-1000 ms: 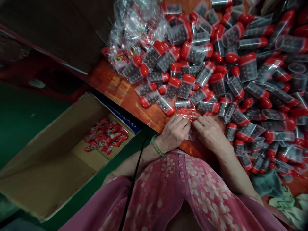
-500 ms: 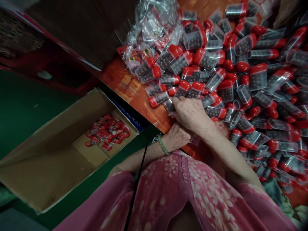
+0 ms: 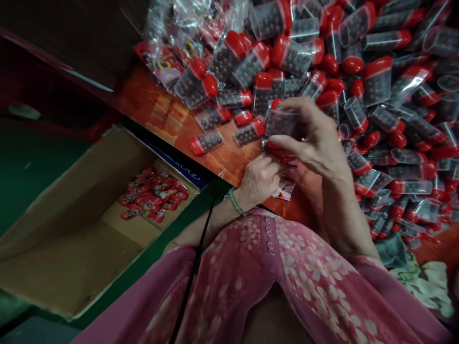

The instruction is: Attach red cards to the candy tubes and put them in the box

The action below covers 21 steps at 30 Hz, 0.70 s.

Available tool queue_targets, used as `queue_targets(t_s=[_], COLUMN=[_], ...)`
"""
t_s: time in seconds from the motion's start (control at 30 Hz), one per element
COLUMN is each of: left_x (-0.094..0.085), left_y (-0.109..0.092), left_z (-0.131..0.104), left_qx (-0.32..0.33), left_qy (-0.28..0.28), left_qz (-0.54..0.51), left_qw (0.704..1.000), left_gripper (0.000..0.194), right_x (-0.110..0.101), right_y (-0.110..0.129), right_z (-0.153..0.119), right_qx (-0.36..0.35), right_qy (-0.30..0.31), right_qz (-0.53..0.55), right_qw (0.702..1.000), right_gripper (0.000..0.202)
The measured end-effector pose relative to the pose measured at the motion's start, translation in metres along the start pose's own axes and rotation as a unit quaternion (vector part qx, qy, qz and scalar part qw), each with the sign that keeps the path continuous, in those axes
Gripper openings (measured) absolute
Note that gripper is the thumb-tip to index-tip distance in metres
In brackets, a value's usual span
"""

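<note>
My right hand (image 3: 315, 136) is raised over the near edge of the heap, its thumb and fingers spread around a clear container of small dark balls (image 3: 283, 123). My left hand (image 3: 260, 177), with a green bead bracelet on its wrist, rests near the table edge with fingers curled. They close on a red printed packet (image 3: 287, 157), partly hidden by the hand. Just below those fingers lies a small clear printed packet (image 3: 286, 189). Close to the left hand are loose red-capped containers of dark balls (image 3: 207, 142) on the orange table (image 3: 229, 162).
Many red-capped clear containers (image 3: 378, 81) heap across the table's right side. A crinkled clear plastic bag (image 3: 172, 38) with printed red packets lies at the upper left. Below the table edge, an open cardboard box (image 3: 68, 239) holds red printed pieces (image 3: 154, 193). Cloths (image 3: 423, 282) lie at the right.
My right hand has lifted from beside the left hand and moved right, now with a container between thumb and fingers. The left hand has come into clearer view. The camera view has shifted.
</note>
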State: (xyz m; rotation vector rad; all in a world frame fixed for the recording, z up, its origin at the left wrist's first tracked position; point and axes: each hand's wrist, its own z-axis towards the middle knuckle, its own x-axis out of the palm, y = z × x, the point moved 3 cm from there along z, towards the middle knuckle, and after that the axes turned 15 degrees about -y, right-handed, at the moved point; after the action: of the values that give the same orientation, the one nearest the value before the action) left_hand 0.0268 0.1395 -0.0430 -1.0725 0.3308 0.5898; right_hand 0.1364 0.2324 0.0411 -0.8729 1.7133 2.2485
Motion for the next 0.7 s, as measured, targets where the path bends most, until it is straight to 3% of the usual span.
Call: queue_targets(t_s=[0.13, 0.27, 0.47, 0.7], left_x=[-0.010, -0.018, -0.028, -0.035], left_y=[0.006, 0.006, -0.007, -0.017], left_z=[0.016, 0.024, 0.023, 0.021], left_qx=[-0.057, -0.044, 0.025, 0.048], left_qy=[-0.104, -0.146, -0.109, -0.075], left_qz=[-0.152, -0.186, -0.153, -0.142], left_qw=[0.981, 0.971, 0.982, 0.986], left_gripper=[0.016, 0.025, 0.017, 0.014], right_x=[-0.045, -0.052, -0.047, -0.045], right_y=[-0.030, -0.048, -0.038, -0.039], right_z=[-0.038, -0.074, -0.095, -0.103], right_qx=[0.106, 0.103, 0.108, 0.073], right_qy=[-0.196, -0.281, -0.266, -0.173], right_qz=[0.139, 0.281, 0.318, 0.301], right_qw=[0.965, 0.912, 0.903, 0.935], right_gripper=[0.027, 0.023, 0.022, 0.027])
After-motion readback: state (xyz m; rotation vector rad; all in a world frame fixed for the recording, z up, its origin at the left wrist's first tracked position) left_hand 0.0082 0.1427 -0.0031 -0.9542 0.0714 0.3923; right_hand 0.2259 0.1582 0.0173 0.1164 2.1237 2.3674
